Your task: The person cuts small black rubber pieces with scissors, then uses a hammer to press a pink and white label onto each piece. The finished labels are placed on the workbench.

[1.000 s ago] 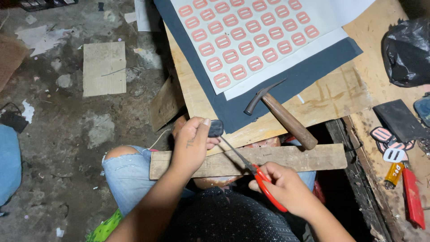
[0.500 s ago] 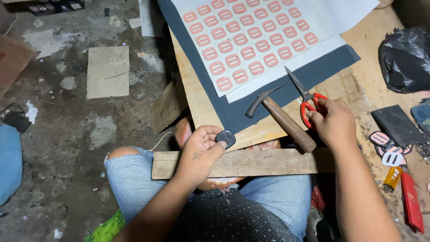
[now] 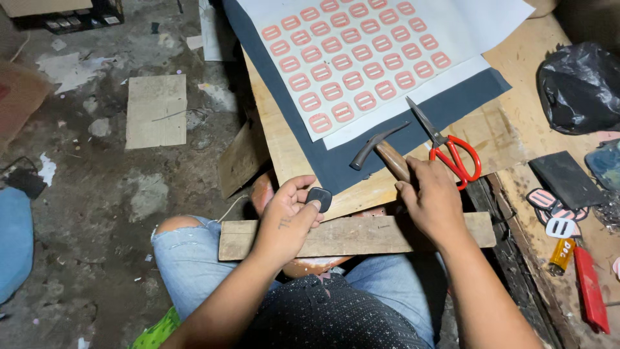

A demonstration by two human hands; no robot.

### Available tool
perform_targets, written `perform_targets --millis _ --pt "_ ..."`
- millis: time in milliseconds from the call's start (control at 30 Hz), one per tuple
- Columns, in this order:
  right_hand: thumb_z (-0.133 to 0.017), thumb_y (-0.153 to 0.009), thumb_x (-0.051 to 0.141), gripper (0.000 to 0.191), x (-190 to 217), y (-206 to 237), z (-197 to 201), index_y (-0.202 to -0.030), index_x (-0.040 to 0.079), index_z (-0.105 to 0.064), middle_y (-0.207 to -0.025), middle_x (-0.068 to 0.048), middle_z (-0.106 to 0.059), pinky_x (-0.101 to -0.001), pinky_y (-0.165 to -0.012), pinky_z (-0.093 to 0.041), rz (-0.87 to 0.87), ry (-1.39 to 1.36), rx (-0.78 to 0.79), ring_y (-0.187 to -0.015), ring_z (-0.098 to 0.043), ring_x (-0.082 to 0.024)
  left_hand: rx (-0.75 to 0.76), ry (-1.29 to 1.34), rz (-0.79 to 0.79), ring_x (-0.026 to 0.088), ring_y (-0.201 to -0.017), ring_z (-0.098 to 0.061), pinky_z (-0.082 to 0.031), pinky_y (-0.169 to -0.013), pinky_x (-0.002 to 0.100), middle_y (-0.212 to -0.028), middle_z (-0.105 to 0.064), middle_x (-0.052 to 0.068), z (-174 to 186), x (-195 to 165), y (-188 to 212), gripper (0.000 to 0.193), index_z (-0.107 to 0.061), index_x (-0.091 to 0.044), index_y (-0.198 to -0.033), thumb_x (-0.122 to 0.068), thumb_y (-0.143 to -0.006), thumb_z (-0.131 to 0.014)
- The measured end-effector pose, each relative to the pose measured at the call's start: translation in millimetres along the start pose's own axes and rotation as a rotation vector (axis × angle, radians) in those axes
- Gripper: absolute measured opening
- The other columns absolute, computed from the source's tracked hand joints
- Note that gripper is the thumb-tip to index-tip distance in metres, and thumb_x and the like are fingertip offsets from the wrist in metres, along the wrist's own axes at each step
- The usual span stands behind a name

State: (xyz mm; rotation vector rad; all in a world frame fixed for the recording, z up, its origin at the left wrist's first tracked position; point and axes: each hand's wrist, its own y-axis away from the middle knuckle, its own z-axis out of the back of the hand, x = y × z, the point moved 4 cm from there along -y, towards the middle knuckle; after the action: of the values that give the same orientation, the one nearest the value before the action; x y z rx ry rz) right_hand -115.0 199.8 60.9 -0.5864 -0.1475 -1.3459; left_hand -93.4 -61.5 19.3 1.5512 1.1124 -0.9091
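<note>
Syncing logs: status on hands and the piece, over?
Left hand pinching small dark piece. Right hand gripping hammer handle. Scissors lie on board beside it, untouched.

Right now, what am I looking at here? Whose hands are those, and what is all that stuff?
A camera on a person's head looks down, so you see that person's own two hands. The left hand pinches a small dark piece. The right hand grips the wooden handle of a hammer. A wooden plank rests across the person's knees. On the wooden board lie red-handled scissors, a dark sheet, and a white sheet printed with rows of pink shapes.
</note>
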Motion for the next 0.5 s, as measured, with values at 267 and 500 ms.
perform_targets --millis 267,500 --pt "-0.066 -0.091 0.017 0.033 17.6 52.2 -27.0 -0.119 0.001 -0.064 -0.099 -0.009 -0.069 -0.0315 -0.081 -0.052 -0.304 -0.684 0.264 -0.092 -0.064 -0.015 -0.072 -0.045 0.081 0.011 -0.072 -0.066 -0.055 -0.066 0.024 -0.086 -0.072 0.007 10.8 6.2 -18.5 0.022 -0.067 0.004 -0.109 -0.008 -0.091 -0.067" --pt "-0.071 -0.093 0.012 0.022 49.9 62.2 -31.9 -0.112 0.002 -0.069 -0.091 -0.007 -0.069 -0.0288 -0.076 -0.052 -0.177 -0.662 0.175 -0.083 -0.062 -0.015 -0.024 -0.009 0.157 0.013 -0.071 -0.071 -0.059 -0.063 0.024 -0.088 -0.074 0.01 0.4 9.1 -20.0 0.023 -0.068 0.006 -0.106 -0.009 -0.088 -0.071"
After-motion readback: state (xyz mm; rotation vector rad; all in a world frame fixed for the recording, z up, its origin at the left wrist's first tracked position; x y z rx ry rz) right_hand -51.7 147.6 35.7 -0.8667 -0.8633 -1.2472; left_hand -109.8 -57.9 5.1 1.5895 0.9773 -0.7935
